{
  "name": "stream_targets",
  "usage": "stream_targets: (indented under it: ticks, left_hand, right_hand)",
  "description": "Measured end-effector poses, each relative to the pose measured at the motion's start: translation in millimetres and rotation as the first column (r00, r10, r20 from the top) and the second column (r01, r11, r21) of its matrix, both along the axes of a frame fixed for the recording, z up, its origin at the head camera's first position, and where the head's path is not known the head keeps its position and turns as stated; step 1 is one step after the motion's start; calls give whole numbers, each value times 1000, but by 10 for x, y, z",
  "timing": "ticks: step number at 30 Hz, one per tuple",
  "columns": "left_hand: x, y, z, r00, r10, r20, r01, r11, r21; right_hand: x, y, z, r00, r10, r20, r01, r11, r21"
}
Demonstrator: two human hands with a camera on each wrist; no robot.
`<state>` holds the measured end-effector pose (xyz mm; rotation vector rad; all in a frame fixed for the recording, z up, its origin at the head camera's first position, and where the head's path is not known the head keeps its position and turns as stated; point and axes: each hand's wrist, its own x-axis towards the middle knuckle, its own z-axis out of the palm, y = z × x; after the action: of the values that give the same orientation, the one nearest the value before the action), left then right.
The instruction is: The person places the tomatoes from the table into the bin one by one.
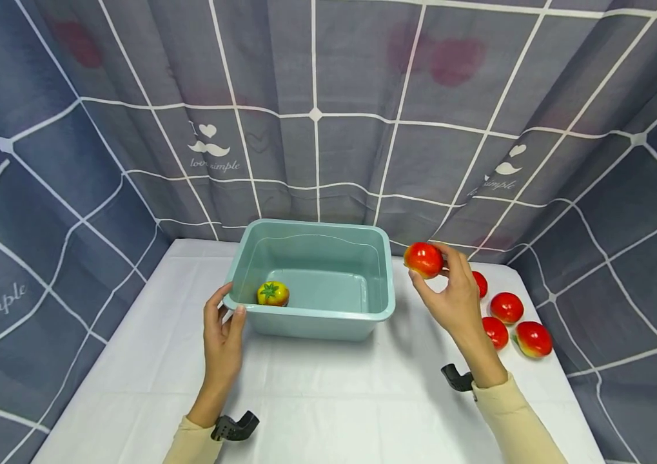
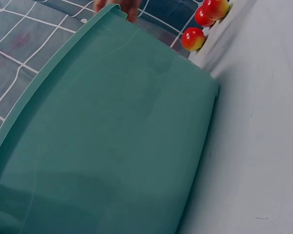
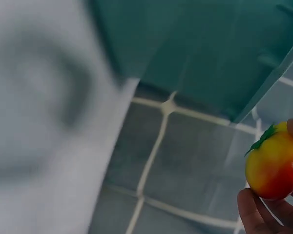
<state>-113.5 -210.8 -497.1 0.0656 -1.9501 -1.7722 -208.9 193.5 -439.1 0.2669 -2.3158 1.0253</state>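
Note:
My right hand [image 1: 457,293] holds a glossy red-and-yellow fruit [image 1: 423,260] between thumb and fingers, just off the right end of a pale green plastic basin [image 1: 311,325]. In the right wrist view this fruit [image 3: 271,163] shows a yellow top with a green leafy calyx. With thumb and fingers around its near left corner, my left hand [image 1: 222,335] grips the basin. Inside, toward the near left, lies another fruit [image 1: 273,294], yellow side and green calyx up. The basin's outer wall [image 2: 117,122] fills most of the left wrist view.
Several more red fruits [image 1: 506,308] lie on the white-covered table [image 1: 328,399] at the right, beside and behind my right forearm. A grey checked curtain [image 1: 282,148] stands right behind the basin and closes off both sides.

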Motion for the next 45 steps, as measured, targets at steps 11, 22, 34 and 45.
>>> stream_targets:
  ticks: [11, 22, 34, 45]
  left_hand:
    - [19, 1, 9, 1000, -14, 17, 14, 1000, -1]
    - [23, -1, 7, 1000, -10, 4, 10, 1000, -4]
    - [27, 15, 20, 1000, -10, 4, 10, 1000, -3]
    - [33, -9, 16, 1000, -15, 5, 15, 1000, -8]
  right_hand:
    - [-60, -453, 183, 981, 193, 28, -194, 979, 53]
    - [-192, -733, 225, 952, 304, 45, -307, 945, 113]
    - [-221, -969, 281, 915, 386, 115, -402, 890, 215]
    - [-240, -1143, 305, 903, 421, 90, -430, 869, 247]
